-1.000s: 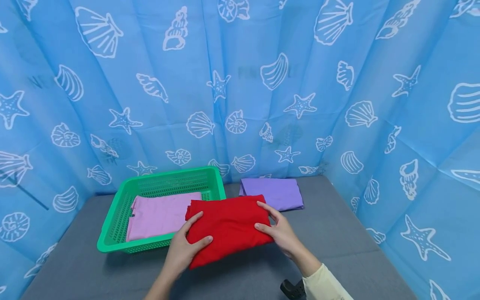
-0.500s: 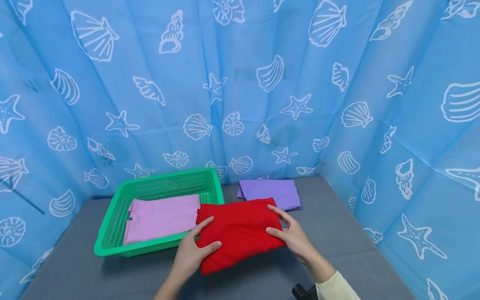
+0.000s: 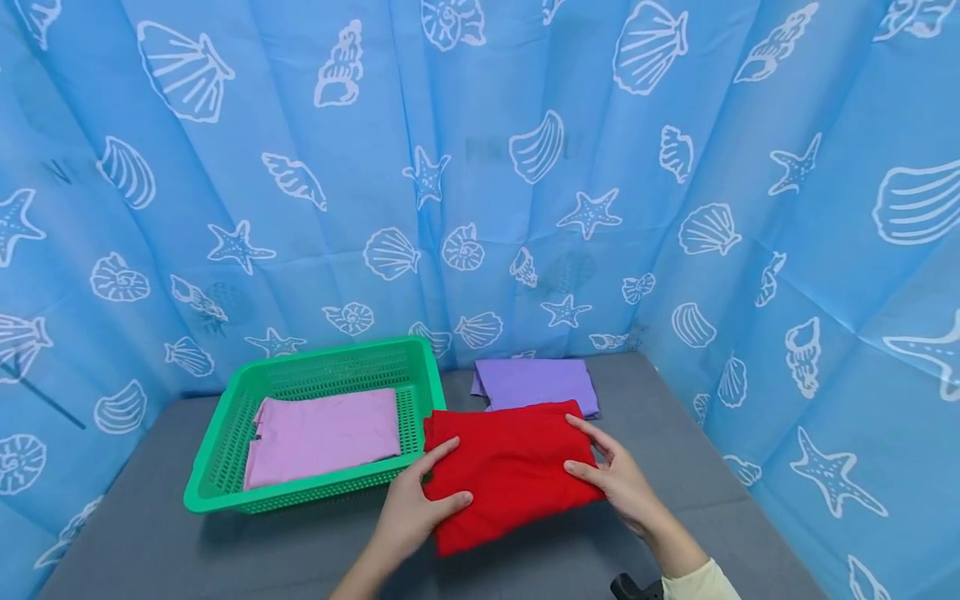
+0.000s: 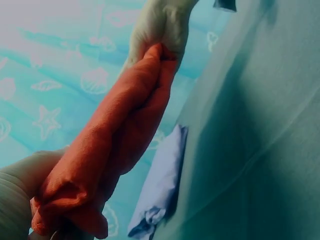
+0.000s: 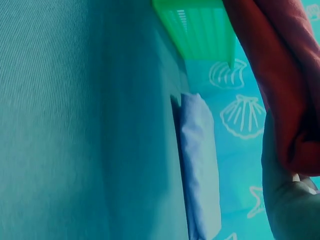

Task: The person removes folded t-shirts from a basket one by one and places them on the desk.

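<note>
Red cloth (image 3: 506, 475), held above grey table (image 3: 277, 554), left hand (image 3: 412, 507) and right hand (image 3: 626, 487) at opposite ends, fingers (image 3: 590, 431) pinching it

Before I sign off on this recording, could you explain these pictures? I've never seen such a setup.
There is no machine here: a person works with two bare hands. The wide picture comes from a camera worn on the head, looking forward and down. The two tilted, tinted ones come from cameras on the left and right wrists, looking at each hand's work.

The left hand and right hand grip a folded red cloth at opposite ends, holding it above the grey surface. On that surface, a green basket stands on the left with a folded pink cloth inside, and a folded purple cloth lies toward the back, partly hidden behind the red one in the head view. Behind everything hangs a blue curtain printed with white shells and starfish.
</note>
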Demonstrator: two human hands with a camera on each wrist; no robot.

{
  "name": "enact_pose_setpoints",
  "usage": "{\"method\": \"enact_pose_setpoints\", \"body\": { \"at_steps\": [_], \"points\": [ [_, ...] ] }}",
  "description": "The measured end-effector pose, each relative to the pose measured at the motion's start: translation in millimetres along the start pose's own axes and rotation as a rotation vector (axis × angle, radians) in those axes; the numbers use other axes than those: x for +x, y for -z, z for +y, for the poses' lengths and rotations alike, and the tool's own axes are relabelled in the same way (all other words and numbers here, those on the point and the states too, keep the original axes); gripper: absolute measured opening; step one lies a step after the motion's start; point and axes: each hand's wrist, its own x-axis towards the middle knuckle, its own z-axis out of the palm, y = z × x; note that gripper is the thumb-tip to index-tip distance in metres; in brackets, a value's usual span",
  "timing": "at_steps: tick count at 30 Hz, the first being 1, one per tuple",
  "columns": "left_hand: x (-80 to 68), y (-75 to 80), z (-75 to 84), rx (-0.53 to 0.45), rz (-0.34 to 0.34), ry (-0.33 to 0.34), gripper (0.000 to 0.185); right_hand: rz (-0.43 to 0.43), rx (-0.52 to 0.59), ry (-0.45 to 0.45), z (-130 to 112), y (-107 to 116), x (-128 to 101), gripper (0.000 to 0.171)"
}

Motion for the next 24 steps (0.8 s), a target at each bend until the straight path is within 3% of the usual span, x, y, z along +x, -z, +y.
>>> {"method": "enact_pose_setpoints", "body": {
  "at_steps": [11,24],
  "points": [
    [1.4,-28.2,10.4,0.005,-0.101,-0.011,0.079,0.079,-0.03,-0.019,4.4,29.6,-8.8,0.074],
    [18.0,-63.2,1.9,-0.041,-0.154,-0.04,0.075,0.096,-0.043,-0.025,16.7,58.0,-15.8,0.074]
  ]
}}
